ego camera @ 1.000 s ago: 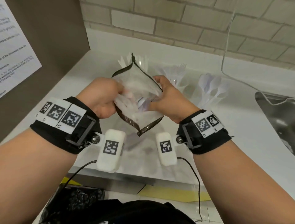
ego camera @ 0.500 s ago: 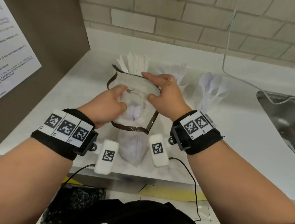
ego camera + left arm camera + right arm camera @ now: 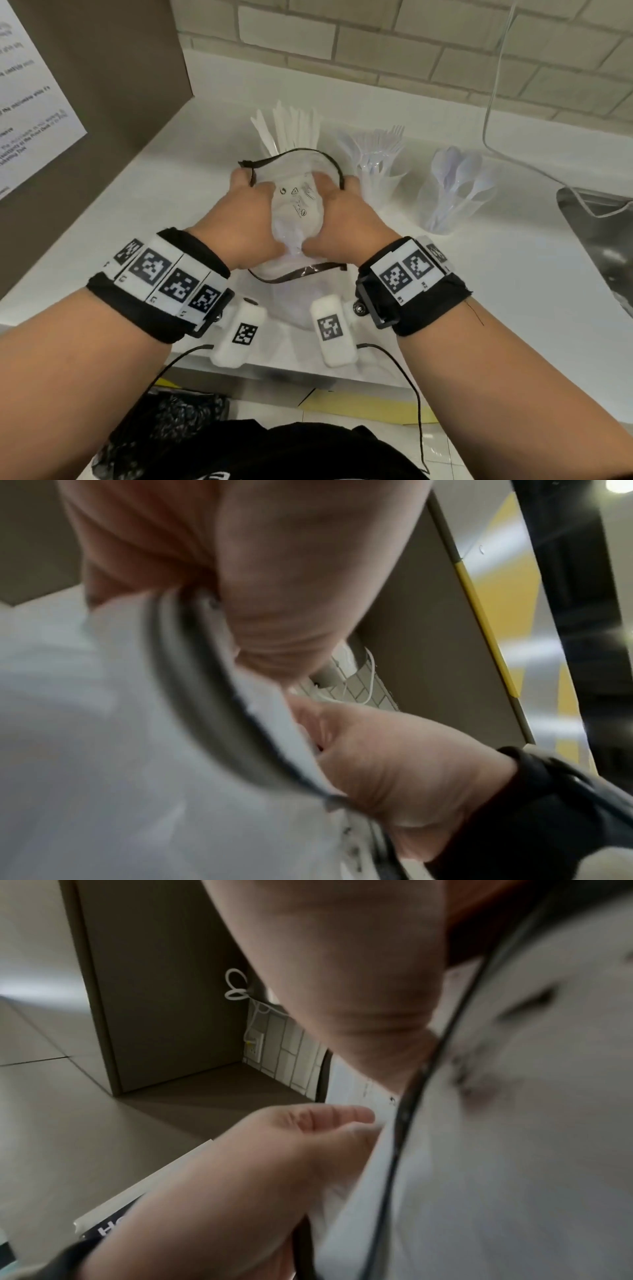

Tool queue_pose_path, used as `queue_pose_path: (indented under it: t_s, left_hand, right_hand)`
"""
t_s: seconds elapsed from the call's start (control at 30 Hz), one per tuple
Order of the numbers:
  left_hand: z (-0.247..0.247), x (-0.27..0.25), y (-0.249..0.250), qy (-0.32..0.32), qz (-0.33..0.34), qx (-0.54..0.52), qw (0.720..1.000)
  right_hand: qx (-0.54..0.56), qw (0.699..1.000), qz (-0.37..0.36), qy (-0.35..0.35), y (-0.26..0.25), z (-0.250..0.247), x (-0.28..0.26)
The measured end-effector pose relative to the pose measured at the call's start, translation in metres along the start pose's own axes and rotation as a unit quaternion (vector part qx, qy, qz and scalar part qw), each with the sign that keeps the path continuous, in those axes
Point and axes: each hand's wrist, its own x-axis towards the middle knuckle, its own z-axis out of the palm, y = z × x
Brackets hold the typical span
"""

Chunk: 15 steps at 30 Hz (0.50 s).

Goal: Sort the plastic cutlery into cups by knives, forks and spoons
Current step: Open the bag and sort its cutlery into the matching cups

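A clear plastic bag [image 3: 297, 209] with a dark zip rim sits on the white counter [image 3: 479, 274] in front of me, with pale cutlery inside. My left hand [image 3: 245, 219] grips its left side and my right hand [image 3: 337, 219] grips its right side, both curled round the plastic. Behind the bag stands a cup of white knives [image 3: 291, 132]. To its right is a clear cup of forks [image 3: 376, 161], then a clear cup of spoons [image 3: 457, 192]. In the wrist views the bag [image 3: 120, 750] [image 3: 514, 1123] is a blurred white mass beside each hand.
A metal sink [image 3: 603, 246] lies at the right edge. A brown panel with a paper notice [image 3: 30, 85] rises on the left. A white cable [image 3: 496, 85] hangs down the brick wall. A black bag [image 3: 161, 435] sits below the counter's front edge.
The bag has gone from being held up and open to resting on the counter. Both hands have moved forward and down and now squeeze its sides.
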Motion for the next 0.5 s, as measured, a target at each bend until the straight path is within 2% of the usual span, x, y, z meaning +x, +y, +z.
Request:
queue_pose_path:
  t_s: [0.07,0.1,0.13,0.23,0.33,0.37,0.4,0.47,0.5]
  left_hand:
    - [-0.003,0.004,0.003,0.059,-0.017,-0.032,0.998]
    - [-0.005,0.005,0.002,0.078,-0.024,-0.040,0.996]
    - [-0.005,0.006,-0.001,0.072,-0.032,-0.030,0.996]
    - [-0.002,0.002,-0.004,-0.006,-0.048,0.052,0.997]
    - [0.012,-0.002,-0.005,-0.075,-0.059,0.075,0.993]
    - [0.017,-0.002,-0.006,-0.091,-0.069,0.074,0.991]
    - [0.021,-0.003,-0.007,-0.099,-0.081,0.069,0.989]
    - [0.026,-0.004,-0.008,-0.097,-0.089,0.061,0.989]
    - [0.028,-0.005,-0.008,-0.094,-0.088,0.055,0.990]
  right_hand:
    - [-0.020,0.998,-0.010,-0.060,0.001,0.005,-0.003]
    - [-0.029,0.997,-0.014,-0.066,0.003,0.004,-0.004]
    - [-0.033,0.998,-0.016,-0.045,0.007,0.002,-0.004]
    - [-0.013,0.997,-0.032,0.064,0.011,-0.006,-0.003]
    - [-0.063,0.998,-0.015,0.006,0.008,-0.009,-0.004]
    - [-0.092,0.995,-0.015,0.020,0.006,-0.012,-0.007]
    - [-0.101,0.991,-0.040,0.082,0.004,-0.013,-0.009]
    - [-0.030,0.955,-0.153,0.254,-0.003,-0.012,-0.012]
    - [0.009,0.937,-0.206,0.282,-0.007,-0.011,-0.012]
